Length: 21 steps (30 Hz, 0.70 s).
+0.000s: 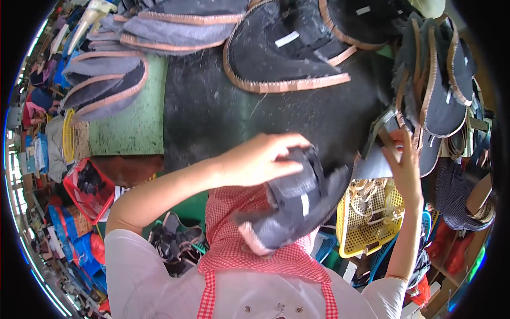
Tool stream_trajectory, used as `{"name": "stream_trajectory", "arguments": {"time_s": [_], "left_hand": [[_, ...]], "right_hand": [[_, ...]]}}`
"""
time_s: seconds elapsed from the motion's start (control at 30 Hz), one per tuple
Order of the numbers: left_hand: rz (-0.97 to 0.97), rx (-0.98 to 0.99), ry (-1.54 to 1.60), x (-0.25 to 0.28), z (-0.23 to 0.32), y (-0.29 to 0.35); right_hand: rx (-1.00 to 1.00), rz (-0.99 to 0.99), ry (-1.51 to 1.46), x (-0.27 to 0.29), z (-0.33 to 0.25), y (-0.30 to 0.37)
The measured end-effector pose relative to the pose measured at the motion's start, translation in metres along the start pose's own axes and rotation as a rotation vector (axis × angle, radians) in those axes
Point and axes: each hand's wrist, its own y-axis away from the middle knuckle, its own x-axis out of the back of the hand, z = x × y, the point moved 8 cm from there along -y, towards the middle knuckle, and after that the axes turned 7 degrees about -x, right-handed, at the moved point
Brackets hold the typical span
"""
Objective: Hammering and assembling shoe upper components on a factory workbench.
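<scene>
A black shoe upper (297,194) with a pale strip and a tan edge hangs in front of my apron, its shape folded and tilted. My left hand (265,159) is closed on its upper part, thumb and fingers on either side. Off to the right, my right hand (402,162) is raised by a stack of dark uppers (443,106) at the bench edge. Its fingers are bent around something greyish with a reddish part, which I cannot make out. More black uppers with tan stitched edges, such as a large one (265,64), lie on the far side of the bench.
The black bench top (212,106) meets a green board (127,111) on the left, under grey uppers (106,80). Below the bench edge are a yellow basket (366,228) with pale straps, a red crate (87,186) and dark pieces (178,239). Another person (465,196) is at the far right.
</scene>
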Motion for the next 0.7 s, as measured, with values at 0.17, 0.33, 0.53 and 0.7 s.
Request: {"name": "stream_trajectory", "arguments": {"time_s": [0.17,0.33,0.53,0.7], "left_hand": [[0.211,-0.029,-0.479,0.018,-0.001,0.003],[0.363,-0.355,-0.803,0.018,0.012,0.008],[0.338,-0.254,-0.682,0.018,0.013,-0.008],[0.353,-0.293,-0.614,0.027,0.012,-0.013]], "right_hand": [[-0.044,0.000,0.083,-0.020,0.016,-0.005],[-0.413,-0.097,-0.414,-0.013,-0.018,0.017],[-0.036,-0.604,-0.374,-0.055,-0.106,0.049],[-0.107,-0.676,-0.321,-0.074,-0.097,0.058]]}}
